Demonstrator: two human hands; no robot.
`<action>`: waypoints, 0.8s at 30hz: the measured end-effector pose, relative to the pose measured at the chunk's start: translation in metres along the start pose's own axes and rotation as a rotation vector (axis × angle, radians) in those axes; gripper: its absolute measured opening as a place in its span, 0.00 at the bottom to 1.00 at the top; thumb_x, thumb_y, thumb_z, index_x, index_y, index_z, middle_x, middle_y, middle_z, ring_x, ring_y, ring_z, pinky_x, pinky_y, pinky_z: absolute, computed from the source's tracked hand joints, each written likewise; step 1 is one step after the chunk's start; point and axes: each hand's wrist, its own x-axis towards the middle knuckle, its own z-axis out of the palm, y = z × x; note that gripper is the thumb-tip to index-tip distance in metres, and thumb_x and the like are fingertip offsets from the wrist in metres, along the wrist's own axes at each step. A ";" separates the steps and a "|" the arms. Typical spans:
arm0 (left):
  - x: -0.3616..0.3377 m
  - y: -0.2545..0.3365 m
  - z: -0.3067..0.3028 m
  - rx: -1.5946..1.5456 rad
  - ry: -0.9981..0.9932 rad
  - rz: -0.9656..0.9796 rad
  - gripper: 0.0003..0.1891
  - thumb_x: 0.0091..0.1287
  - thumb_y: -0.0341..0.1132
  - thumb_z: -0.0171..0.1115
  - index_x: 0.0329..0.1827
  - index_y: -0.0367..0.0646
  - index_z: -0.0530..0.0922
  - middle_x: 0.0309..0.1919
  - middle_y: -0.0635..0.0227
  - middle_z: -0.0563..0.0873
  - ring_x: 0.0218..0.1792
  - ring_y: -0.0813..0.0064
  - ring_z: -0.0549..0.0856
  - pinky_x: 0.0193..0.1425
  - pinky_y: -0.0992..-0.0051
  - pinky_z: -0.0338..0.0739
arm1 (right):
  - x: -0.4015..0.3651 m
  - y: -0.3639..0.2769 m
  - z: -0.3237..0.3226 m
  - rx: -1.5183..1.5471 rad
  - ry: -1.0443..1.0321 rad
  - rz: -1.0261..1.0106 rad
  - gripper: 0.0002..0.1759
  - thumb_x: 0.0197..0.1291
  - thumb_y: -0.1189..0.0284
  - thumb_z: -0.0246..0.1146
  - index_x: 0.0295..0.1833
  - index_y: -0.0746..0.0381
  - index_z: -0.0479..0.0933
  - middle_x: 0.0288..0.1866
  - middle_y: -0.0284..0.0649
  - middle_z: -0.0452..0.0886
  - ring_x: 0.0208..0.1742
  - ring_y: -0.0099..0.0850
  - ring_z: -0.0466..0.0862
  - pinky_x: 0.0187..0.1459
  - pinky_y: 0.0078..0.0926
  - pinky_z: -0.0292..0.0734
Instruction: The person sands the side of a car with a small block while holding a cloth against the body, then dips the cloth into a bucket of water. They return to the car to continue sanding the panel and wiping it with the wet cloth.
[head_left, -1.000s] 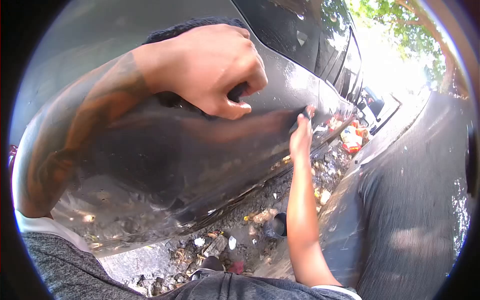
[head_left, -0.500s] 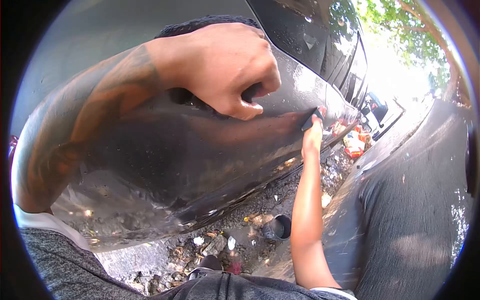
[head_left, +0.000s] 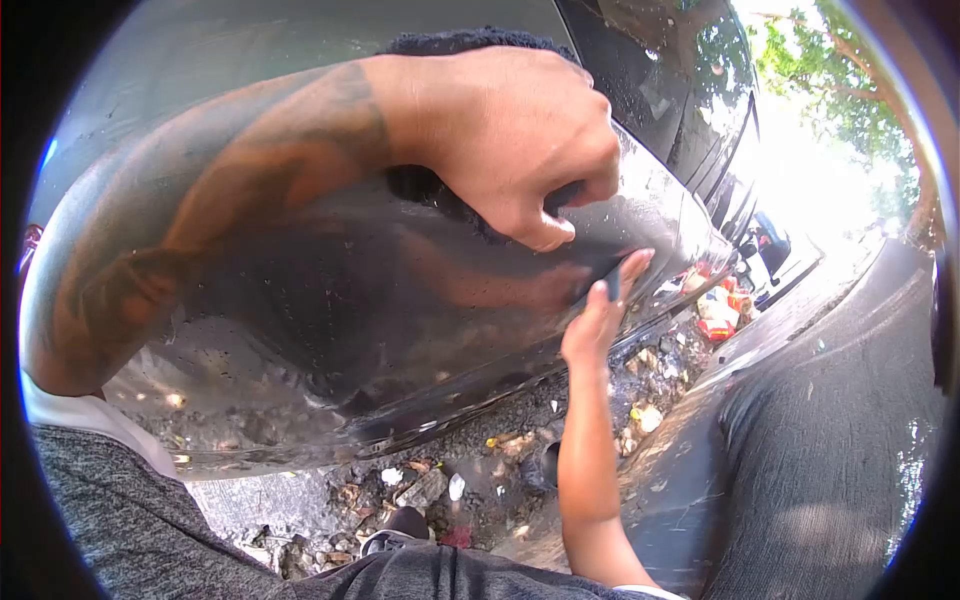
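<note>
A dark, wet car body panel (head_left: 330, 300) fills the middle of the view, with droplets on its surface. Over its upper part, my left hand (head_left: 525, 140) is closed with curled fingers on a dark, fluffy cloth (head_left: 480, 40), which shows above and below the hand. Lower and to the right, my right hand (head_left: 598, 318) lies against the panel's lower side. Between its thumb and extended fingers it pinches a small, dark, flat pad (head_left: 606, 285) against the panel. What the pad is made of cannot be made out.
Below the car, muddy ground (head_left: 465, 440) holds stones and litter. A black cup (head_left: 550, 465) is partly hidden behind my right forearm. Red and white packaging (head_left: 718, 310) lies near the car's far end. A dark ridged surface (head_left: 830, 400) rises on the right.
My right hand has come down the panel toward me with the pad. My left hand and the cloth appear farther right, mostly along with a shift of the whole view.
</note>
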 end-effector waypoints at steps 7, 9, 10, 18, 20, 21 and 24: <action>0.007 0.001 -0.003 -0.025 -0.035 0.018 0.14 0.49 0.41 0.72 0.21 0.47 0.73 0.22 0.69 0.77 0.31 0.61 0.81 0.46 0.63 0.72 | -0.013 -0.023 0.005 0.139 0.036 -0.092 0.38 0.82 0.57 0.38 0.84 0.71 0.39 0.89 0.51 0.32 0.89 0.39 0.30 0.84 0.34 0.25; 0.006 0.002 -0.001 -0.015 -0.005 0.034 0.14 0.48 0.40 0.72 0.20 0.47 0.73 0.22 0.69 0.77 0.31 0.62 0.81 0.47 0.63 0.72 | -0.005 -0.014 -0.004 0.118 0.028 -0.041 0.38 0.82 0.56 0.38 0.84 0.71 0.39 0.89 0.51 0.31 0.89 0.40 0.30 0.84 0.35 0.24; 0.005 0.002 0.000 -0.014 0.010 0.044 0.15 0.48 0.40 0.72 0.20 0.47 0.72 0.22 0.70 0.76 0.31 0.62 0.80 0.46 0.63 0.71 | 0.001 -0.008 -0.007 0.108 0.018 0.011 0.39 0.83 0.55 0.37 0.84 0.70 0.38 0.89 0.51 0.30 0.89 0.40 0.30 0.84 0.35 0.24; 0.007 0.002 -0.002 -0.031 0.014 0.068 0.15 0.46 0.38 0.72 0.17 0.48 0.70 0.19 0.72 0.74 0.28 0.66 0.78 0.46 0.65 0.71 | -0.010 -0.010 0.000 -0.007 -0.007 -0.067 0.45 0.80 0.51 0.41 0.85 0.68 0.29 0.88 0.60 0.29 0.88 0.55 0.31 0.84 0.47 0.26; 0.007 0.003 -0.002 -0.034 0.002 0.078 0.15 0.46 0.37 0.73 0.17 0.48 0.70 0.19 0.72 0.74 0.27 0.67 0.78 0.46 0.65 0.71 | 0.024 0.007 -0.015 0.046 0.051 0.164 0.43 0.81 0.53 0.41 0.84 0.71 0.33 0.87 0.62 0.31 0.88 0.54 0.31 0.85 0.44 0.27; 0.008 0.003 -0.003 -0.031 0.008 0.077 0.15 0.46 0.37 0.73 0.17 0.49 0.71 0.19 0.73 0.74 0.27 0.67 0.78 0.45 0.65 0.71 | 0.040 0.014 -0.022 0.105 0.088 0.277 0.43 0.81 0.53 0.41 0.84 0.72 0.35 0.87 0.63 0.31 0.88 0.53 0.31 0.85 0.43 0.27; 0.008 0.003 -0.004 -0.054 -0.003 0.068 0.14 0.46 0.36 0.72 0.17 0.49 0.71 0.19 0.73 0.74 0.27 0.67 0.77 0.46 0.65 0.71 | 0.014 -0.003 -0.001 0.083 0.109 0.088 0.43 0.82 0.52 0.39 0.84 0.72 0.36 0.87 0.62 0.31 0.88 0.52 0.31 0.85 0.41 0.27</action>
